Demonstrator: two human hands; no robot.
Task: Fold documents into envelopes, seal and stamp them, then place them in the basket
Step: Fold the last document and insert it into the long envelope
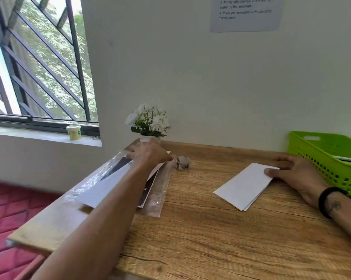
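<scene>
A folded white document (243, 184) lies on the wooden table (201, 229) right of centre. My right hand (295, 170) rests on its far right end, thumb on top and fingers spread flat. My left hand (148, 153) reaches to the table's far left, onto a stack of white envelopes (106, 184) in a clear plastic sleeve; its fingertips are hidden, so the grip is unclear. A small roll of stamps (182, 163) stands between the two hands. The green basket (320, 150) sits at the right edge with paper inside.
A pot of white flowers (148, 123) stands against the wall behind my left hand. An instruction sheet (245, 13) hangs on the wall. A small tub (73, 132) sits on the window sill. The table's left edge drops to a red floor.
</scene>
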